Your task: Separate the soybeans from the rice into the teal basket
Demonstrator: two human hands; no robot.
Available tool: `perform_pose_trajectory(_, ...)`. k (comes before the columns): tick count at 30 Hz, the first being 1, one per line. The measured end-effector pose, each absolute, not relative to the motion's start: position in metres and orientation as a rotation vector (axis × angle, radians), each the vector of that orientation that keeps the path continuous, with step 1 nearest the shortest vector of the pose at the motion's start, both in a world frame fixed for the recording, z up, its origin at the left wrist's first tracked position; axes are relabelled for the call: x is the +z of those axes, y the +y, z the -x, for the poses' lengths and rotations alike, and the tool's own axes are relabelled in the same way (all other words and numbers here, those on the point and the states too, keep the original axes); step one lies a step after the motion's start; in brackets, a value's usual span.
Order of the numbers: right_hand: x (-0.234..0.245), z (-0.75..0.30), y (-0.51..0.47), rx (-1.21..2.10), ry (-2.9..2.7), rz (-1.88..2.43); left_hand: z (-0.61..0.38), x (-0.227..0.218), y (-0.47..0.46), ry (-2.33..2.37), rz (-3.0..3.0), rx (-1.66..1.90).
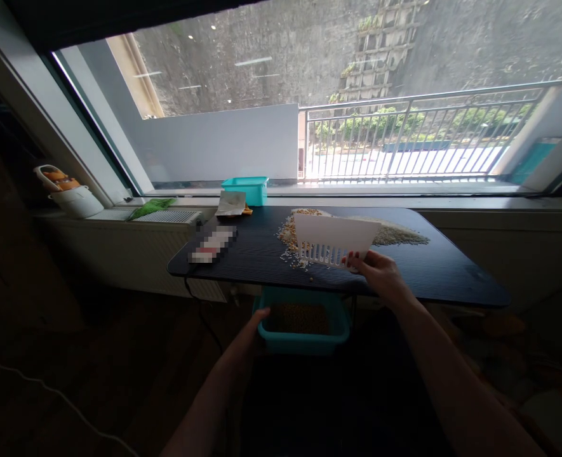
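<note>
Scoop (334,232) partly hides grain (288,233); teal box (253,190) near window (281,82).

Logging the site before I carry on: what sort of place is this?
Probably a room in a home: there is a ribbed radiator below a large window, and a metal railing outside, perhaps a balcony's.
</note>
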State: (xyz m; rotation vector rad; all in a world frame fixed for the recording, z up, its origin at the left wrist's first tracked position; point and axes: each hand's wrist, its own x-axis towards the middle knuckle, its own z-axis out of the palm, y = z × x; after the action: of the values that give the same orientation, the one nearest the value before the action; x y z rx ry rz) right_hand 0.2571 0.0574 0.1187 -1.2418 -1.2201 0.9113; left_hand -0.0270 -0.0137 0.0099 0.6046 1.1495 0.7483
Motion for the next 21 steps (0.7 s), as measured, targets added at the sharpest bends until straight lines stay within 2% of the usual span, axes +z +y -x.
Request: perform_pose_trajectory(21, 0.129, -0.254, 0.045, 0.92, -1.248, 1.304, 0.028, 0.012, -0.014, 1.104, -0.555, 0.743)
